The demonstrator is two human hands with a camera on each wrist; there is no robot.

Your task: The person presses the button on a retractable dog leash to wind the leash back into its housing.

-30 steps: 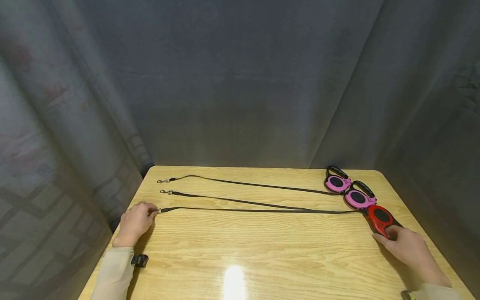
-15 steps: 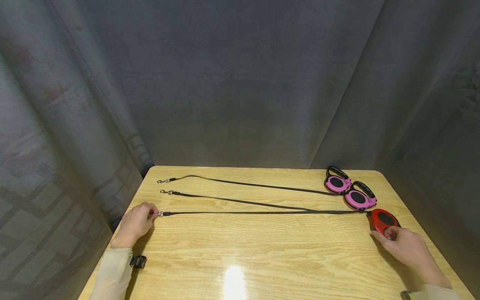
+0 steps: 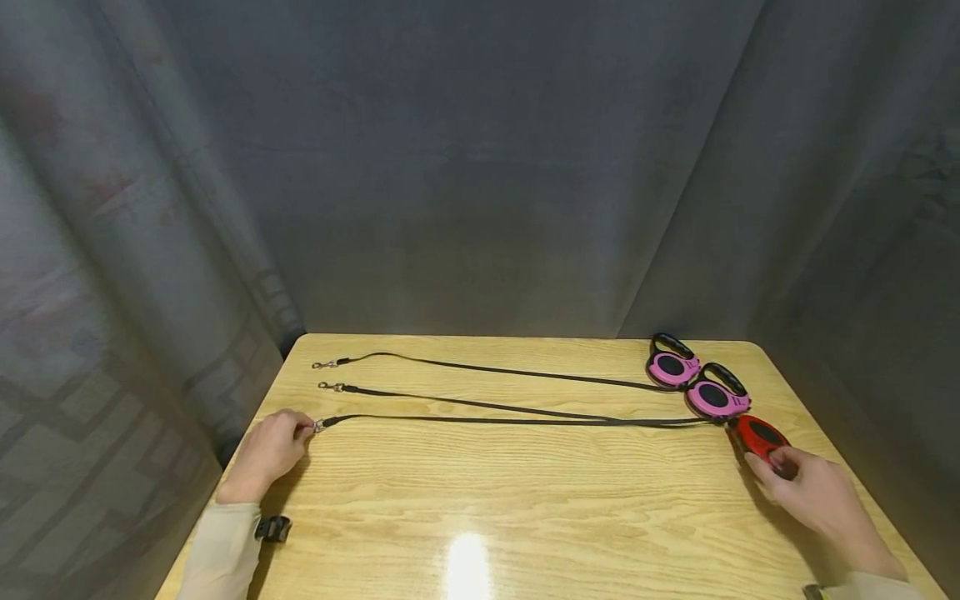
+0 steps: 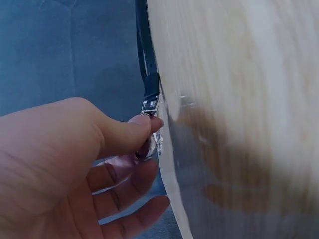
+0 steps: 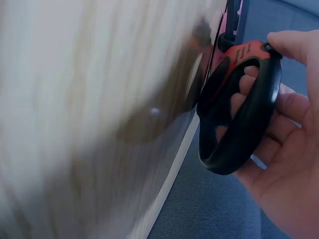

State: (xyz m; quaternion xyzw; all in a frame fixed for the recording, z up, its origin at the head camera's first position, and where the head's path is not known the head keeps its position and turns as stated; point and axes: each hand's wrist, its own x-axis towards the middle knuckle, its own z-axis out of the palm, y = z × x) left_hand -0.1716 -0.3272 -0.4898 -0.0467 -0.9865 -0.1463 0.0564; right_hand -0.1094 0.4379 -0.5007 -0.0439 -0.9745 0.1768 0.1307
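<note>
A red retractable dog leash (image 3: 761, 437) with a black handle is at the table's right side. My right hand (image 3: 813, 492) grips its handle; in the right wrist view, fingers (image 5: 238, 102) pass through the handle loop and the thumb lies on top. The leash's black strap (image 3: 480, 420) runs left across the table to a metal snap hook (image 4: 147, 107). My left hand (image 3: 270, 450) pinches that hook between thumb and forefinger near the left edge. Two pink retractable leashes (image 3: 717, 398) lie just behind the red one, their straps stretched left.
Behind the pinched hook lie the two other snap hooks (image 3: 328, 386), on the wooden table (image 3: 480, 492). The middle strap meets the front strap toward the right. Grey curtains (image 3: 465, 183) stand around the back and sides.
The red leash's strap was pulled straight half a second ago and now bows slightly near the hook. The red case has shifted a little left and tilted. Both hands keep their hold.
</note>
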